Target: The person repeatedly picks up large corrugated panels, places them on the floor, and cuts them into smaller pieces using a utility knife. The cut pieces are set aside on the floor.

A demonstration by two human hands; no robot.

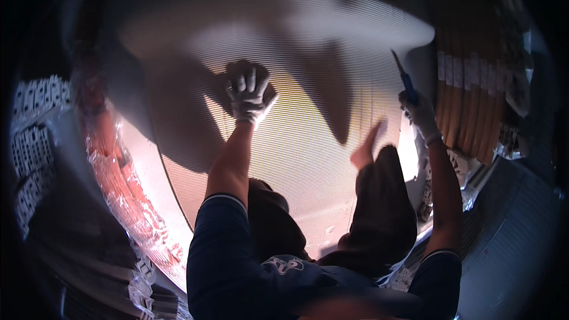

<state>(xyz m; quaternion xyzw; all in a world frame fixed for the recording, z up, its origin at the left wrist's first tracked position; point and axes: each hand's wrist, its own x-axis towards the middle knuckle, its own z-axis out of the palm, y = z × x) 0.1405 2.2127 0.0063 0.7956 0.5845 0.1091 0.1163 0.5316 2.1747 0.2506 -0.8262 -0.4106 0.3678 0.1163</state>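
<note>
My left hand (249, 95), in a pale work glove, lies on a large ribbed sheet (284, 166) that looks like corrugated cardboard. Its fingers are spread and point away from me. Off the sheet's right side, my right hand (419, 115), also gloved, is closed round a knife (406, 83) with a blue handle. The knife's thin dark blade points up and to the left, apart from the sheet. The far end of the sheet curves up, and hard shadows cross it. My bare foot (363, 154) rests on its right part.
Along the left runs a long reddish bundle in clear plastic wrap (118, 166). Perforated metal pieces (35, 154) are stacked farther left. On the right stand brown lengths (471, 95) with pale bands, beside a dark bluish panel (510, 225). The outer surroundings are dim.
</note>
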